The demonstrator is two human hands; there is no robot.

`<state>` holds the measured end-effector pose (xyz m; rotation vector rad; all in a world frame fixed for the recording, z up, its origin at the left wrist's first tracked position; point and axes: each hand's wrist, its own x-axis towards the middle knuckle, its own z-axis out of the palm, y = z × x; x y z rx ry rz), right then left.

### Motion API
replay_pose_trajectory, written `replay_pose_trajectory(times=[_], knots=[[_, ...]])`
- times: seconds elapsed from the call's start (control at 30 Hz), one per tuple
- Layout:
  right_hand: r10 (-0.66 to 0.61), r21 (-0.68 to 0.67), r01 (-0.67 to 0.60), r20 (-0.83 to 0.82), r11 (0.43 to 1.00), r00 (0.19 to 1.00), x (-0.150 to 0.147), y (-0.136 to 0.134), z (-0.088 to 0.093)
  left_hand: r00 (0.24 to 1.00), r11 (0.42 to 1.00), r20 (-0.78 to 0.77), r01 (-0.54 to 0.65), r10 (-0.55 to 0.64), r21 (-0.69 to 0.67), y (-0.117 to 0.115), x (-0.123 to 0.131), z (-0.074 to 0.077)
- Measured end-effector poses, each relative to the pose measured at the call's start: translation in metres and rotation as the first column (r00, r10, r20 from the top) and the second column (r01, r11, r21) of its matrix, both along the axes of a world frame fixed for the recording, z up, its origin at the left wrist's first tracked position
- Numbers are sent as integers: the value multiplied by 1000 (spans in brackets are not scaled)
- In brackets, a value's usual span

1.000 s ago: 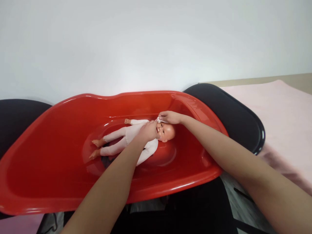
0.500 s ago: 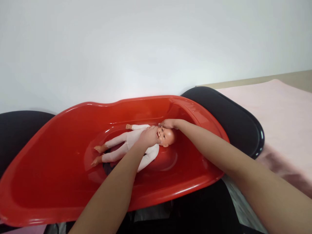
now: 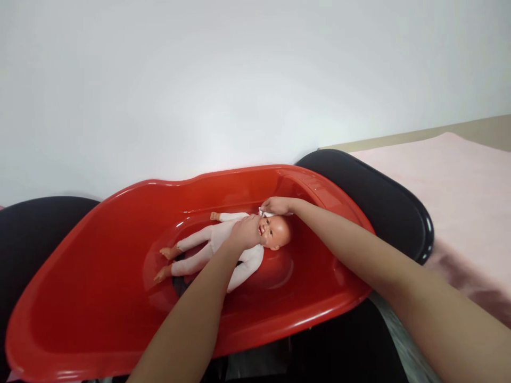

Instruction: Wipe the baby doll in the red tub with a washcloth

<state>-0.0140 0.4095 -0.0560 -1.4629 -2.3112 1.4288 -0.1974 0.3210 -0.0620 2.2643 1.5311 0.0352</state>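
A baby doll [image 3: 222, 233] in white clothing lies on its back in a red baby bathtub [image 3: 91, 287], its head to the right and bare feet to the left. My left hand [image 3: 246, 232] curves over its upper chest just below the chin, fingers toward the far shoulder; the fingertips are partly hidden. Beside the far side of the doll's head, my right hand [image 3: 276, 205] pinches a small white cloth [image 3: 262, 213]. Most of that cloth is covered by my fingers.
Dark material shows under the doll's legs. A black rounded panel [image 3: 371, 197] stands behind the tub's right end, and another black rounded surface [image 3: 43, 218] is at left. Pink sheeting [image 3: 471, 197] covers a surface on the right. A white wall [image 3: 239, 80] rises behind.
The view has tilted slightly, so tub and doll sit lower and a bit right. My right hand has lifted slightly from the doll's head, and white cloth now shows at its fingertips.
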Motion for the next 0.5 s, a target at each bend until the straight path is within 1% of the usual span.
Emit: replay_pose_trajectory(times=[0.07, 0.13, 0.17, 0.23, 0.33, 0.4, 0.47, 0.5], knots=[[20, -52, -22, -40, 998, 999, 5, 0, 9, 1000, 1000, 11, 0, 0, 2, 0, -1, -2], [38, -86, -40, -24, 995, 999, 10, 0, 19, 999, 1000, 47, 14, -15, 22, 0, -2, -5], [37, -86, -38, -12, 996, 999, 12, 0, 22, 998, 999, 64, 23, -25, 32, 1, -3, -7], [25, -45, -25, 3, 999, 1000, 15, 2, 27, 996, 999, 83, 41, -44, 30, 2, -3, -10], [71, 47, -75, 91, 996, 993, 16, 5, 28, 996, 999, 78, 40, -40, 6, 4, -3, -10], [121, 65, -136, 190, 989, 974, 15, 8, 26, 997, 1000, 71, 28, -28, 1, 4, -3, -9], [180, 28, -192, 231, 981, 956, 14, 9, 25, 997, 999, 67, 32, -32, -3, 4, -2, -7], [222, -27, -222, 237, 975, 946, 14, 9, 24, 998, 999, 57, 39, -38, -13, 4, -1, -6]])
